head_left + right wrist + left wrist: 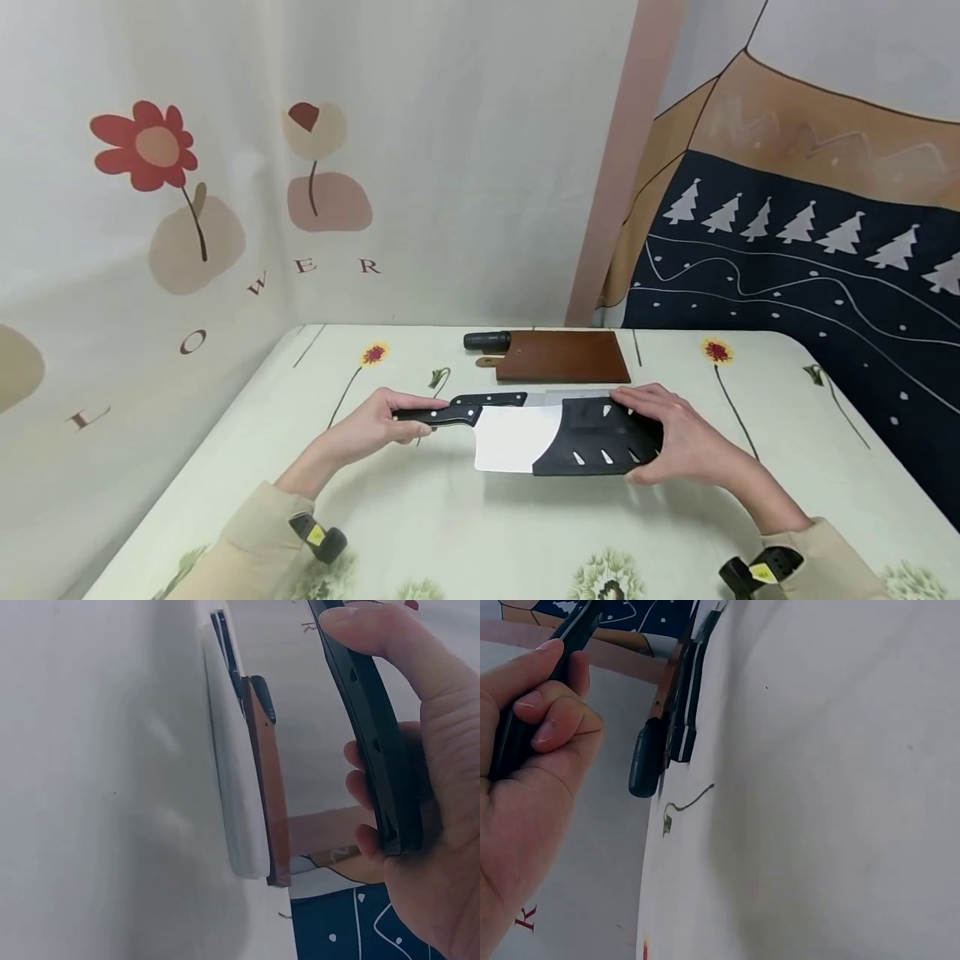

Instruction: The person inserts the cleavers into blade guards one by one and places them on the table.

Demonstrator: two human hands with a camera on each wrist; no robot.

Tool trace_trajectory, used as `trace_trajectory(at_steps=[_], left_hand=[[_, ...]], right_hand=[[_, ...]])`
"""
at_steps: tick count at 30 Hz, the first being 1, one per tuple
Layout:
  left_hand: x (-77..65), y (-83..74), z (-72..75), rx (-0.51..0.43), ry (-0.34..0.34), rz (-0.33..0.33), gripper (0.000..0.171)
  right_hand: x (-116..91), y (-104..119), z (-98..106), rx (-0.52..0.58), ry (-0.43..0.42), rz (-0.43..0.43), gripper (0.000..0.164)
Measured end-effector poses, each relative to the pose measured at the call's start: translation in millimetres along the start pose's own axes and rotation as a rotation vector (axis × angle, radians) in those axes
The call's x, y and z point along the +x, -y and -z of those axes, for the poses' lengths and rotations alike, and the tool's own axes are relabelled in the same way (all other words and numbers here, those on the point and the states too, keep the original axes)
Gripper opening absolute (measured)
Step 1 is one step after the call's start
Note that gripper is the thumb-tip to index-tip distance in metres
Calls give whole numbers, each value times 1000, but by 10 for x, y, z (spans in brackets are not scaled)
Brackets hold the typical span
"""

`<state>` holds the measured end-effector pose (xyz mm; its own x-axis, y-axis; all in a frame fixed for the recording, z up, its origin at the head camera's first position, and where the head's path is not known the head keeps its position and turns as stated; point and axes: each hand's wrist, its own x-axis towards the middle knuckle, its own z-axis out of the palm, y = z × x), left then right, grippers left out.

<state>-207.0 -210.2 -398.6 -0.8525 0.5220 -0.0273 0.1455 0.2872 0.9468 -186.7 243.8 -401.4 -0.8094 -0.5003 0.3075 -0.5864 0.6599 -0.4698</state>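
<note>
My left hand (378, 429) grips the black riveted handle (442, 415) of a cleaver (510, 442) held above the table. A black slotted blade guard (596, 442) covers the far part of its wide blade, and the part near the handle is bare. Thumb and fingers of my right hand (686, 437) hold the guard by its outer end. In the right wrist view the guard (375, 742) lies between thumb and curled fingers. Behind the cleaver lies a second black-handled knife (491, 399), its blade mostly hidden in the head view; in the right wrist view a whitish blade or cover (236, 772) shows.
Near the table's back edge lies a brown sheath (562, 357) with a strap and a black handle (487, 341) sticking out. A flower-print cloth covers the table (405, 517). Printed curtains (450, 167) hang behind and at both sides.
</note>
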Motion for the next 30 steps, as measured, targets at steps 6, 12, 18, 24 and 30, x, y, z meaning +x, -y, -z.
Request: trace_trajectory(at_steps=[6,12,18,24,30], left_hand=[[48,-7,14,-26,39,-6,42],[93,-60,77,-19,125,-36,41],[119,-73,102,-8,173,-67,41],[121,-32,145,-10,188,-70,41],[135,-7,167,-36,171,-71,43]], right_hand=[[-5,-16,22,-6,1,-2,98],[-15,-39,33,-5,-1,22,98],[-6,-54,43,-15,-2,28,99],[17,-42,29,-2,8,42,98],[44,-13,61,-4,25,13,97]])
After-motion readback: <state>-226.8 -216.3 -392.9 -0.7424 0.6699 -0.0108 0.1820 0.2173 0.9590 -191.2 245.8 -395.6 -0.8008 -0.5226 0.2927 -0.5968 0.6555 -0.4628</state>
